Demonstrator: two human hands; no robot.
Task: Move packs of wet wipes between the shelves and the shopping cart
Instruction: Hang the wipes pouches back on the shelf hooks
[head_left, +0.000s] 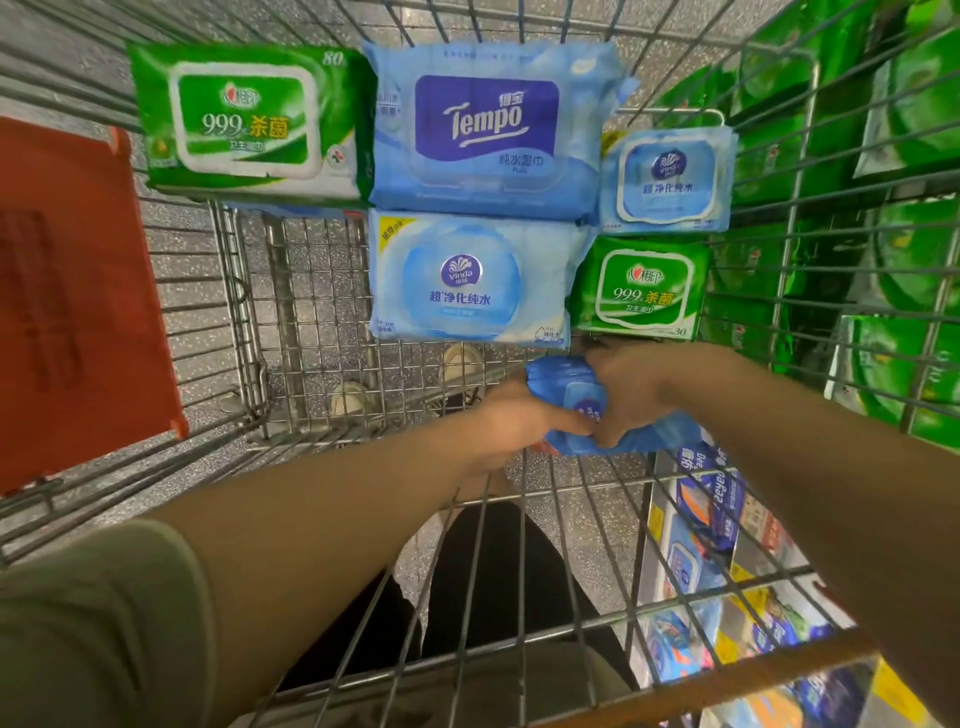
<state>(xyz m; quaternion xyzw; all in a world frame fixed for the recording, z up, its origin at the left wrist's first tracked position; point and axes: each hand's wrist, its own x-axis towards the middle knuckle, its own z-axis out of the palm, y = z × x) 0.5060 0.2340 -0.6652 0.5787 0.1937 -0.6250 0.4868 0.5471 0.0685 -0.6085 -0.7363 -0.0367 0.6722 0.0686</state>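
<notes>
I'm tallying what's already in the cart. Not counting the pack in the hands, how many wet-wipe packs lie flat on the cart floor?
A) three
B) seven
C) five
C: two green 999 packs, one Tempo pack and two light-blue Vinda packs lie there.

Both arms reach forward, left hand (511, 423) and right hand (626, 397) curled together.
</notes>
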